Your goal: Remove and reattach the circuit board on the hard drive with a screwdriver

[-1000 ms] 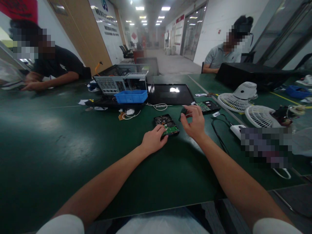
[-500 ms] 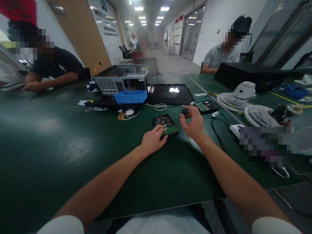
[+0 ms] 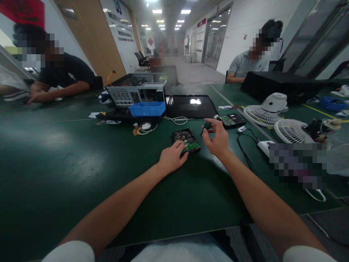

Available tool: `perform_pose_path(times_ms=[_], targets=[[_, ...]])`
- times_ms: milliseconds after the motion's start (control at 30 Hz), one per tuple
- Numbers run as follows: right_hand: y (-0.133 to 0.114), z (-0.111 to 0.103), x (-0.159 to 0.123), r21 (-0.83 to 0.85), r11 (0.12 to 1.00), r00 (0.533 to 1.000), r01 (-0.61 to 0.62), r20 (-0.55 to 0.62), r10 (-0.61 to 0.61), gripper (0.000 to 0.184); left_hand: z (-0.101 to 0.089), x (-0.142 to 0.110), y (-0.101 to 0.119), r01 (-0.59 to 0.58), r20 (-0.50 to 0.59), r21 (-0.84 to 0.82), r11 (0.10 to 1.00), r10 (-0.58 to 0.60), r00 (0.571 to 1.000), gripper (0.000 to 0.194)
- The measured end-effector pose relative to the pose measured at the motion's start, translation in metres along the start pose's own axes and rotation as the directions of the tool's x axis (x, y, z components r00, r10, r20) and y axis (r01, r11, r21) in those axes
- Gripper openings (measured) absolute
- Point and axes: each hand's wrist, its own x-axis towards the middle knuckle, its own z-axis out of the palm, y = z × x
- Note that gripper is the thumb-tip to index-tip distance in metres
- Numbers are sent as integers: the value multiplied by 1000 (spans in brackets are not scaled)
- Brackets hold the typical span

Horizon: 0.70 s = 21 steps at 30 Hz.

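On the green table in front of me lies a hard drive [image 3: 185, 135], its dark metal underside and green circuit board facing up. My left hand [image 3: 172, 157] grips its near left edge, fingertips over the board and thumb at the near side. Just right of the drive, my right hand [image 3: 217, 137] is closed on a small screwdriver [image 3: 206, 126] with a dark handle. Its thin shaft slants down beside the drive's right edge; whether the tip touches anything I cannot tell.
Behind the drive stand an open computer case [image 3: 124, 95], a blue bin [image 3: 147, 109] and a black panel [image 3: 191, 106]. To the right are another hard drive [image 3: 231, 120], fan parts [image 3: 261, 114], a power strip [image 3: 265, 146] and cables. Two people sit across the table.
The screwdriver in my right hand has tilted a little, and its shaft shows more clearly. My left hand stays on the hard drive. The whole view has shifted slightly.
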Motion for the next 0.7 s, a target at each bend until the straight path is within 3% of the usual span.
perform_pose_path(times_ms=[400,700], targets=[[-4,-4,3,-71,994,996,88,-13,-89,35,-3,0,1,1,17,-1,1000,-1,1000,30],[2,1,2,-36,999,998,38,-47,-40,36,-5,0,1,4,34,16,1000,-4,999,31]])
